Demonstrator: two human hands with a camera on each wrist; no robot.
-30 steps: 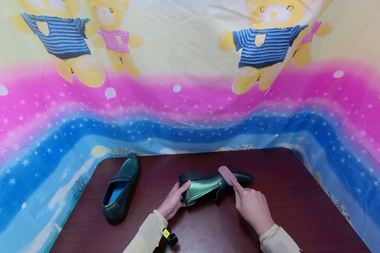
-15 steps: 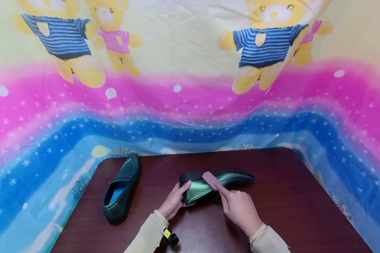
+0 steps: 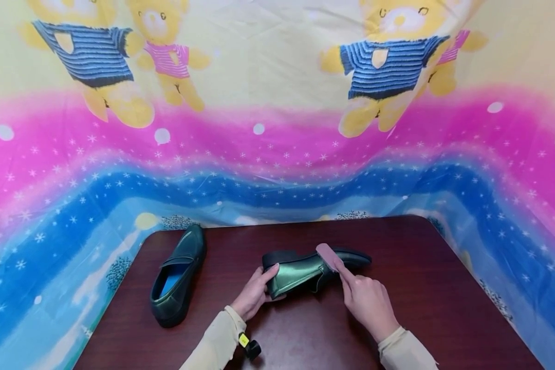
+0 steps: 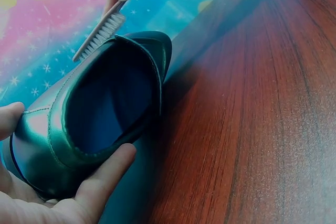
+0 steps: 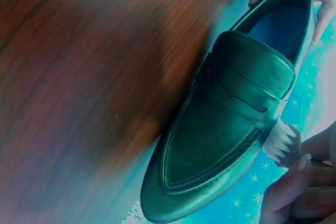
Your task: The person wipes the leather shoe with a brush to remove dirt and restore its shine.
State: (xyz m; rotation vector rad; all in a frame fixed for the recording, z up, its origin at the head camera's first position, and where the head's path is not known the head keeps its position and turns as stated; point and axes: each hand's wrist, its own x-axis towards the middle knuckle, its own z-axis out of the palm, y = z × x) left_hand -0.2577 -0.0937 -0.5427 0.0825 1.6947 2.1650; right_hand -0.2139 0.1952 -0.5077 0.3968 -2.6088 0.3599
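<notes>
A dark green loafer (image 3: pixel 293 276) lies tipped on its side, toe to the right, its heel gripped by my left hand (image 3: pixel 252 295). In the left wrist view, thumb and fingers (image 4: pixel 107 179) clasp both sides of the heel (image 4: pixel 39 148), and the blue insole shows inside. My right hand (image 3: pixel 370 303) holds a pinkish brush (image 3: pixel 328 257) with pale bristles (image 4: pixel 107 30), index finger along its back. The bristles lie against the loafer's side near the strap, as the right wrist view also shows beside the vamp (image 5: pixel 220 124).
The matching green loafer (image 3: pixel 178 280) stands upright on the left of the dark wooden table (image 3: pixel 421 272). A black device with a yellow label (image 3: pixel 248 347) sits at the left wrist. A bear-printed cloth (image 3: pixel 277 169) hangs behind and around the table.
The right hand and brush went left along the loafer's side toward the heel, then came back right to the strap area. The left hand and both loafers stayed in place.
</notes>
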